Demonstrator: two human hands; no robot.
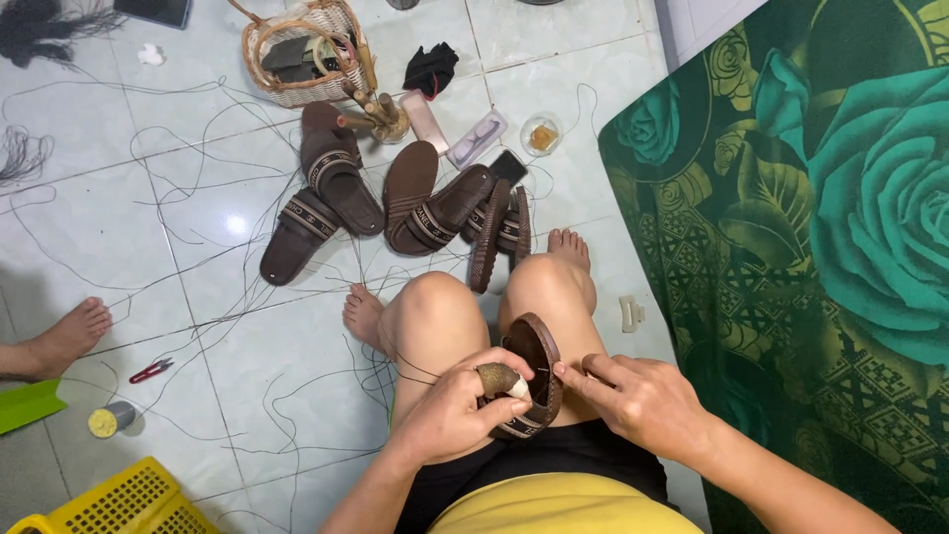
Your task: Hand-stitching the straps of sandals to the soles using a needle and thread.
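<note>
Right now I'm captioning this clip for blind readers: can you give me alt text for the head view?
A seated person's left hand grips a brown sandal on their lap while the right hand pinches at its edge. More brown sandals, loose thread, a basket and red snips lie on the tile floor.

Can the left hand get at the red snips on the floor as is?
Probably not right away: the left hand is gripping the brown sandal on the lap. The red snips lie on open tile, path unobstructed.
</note>
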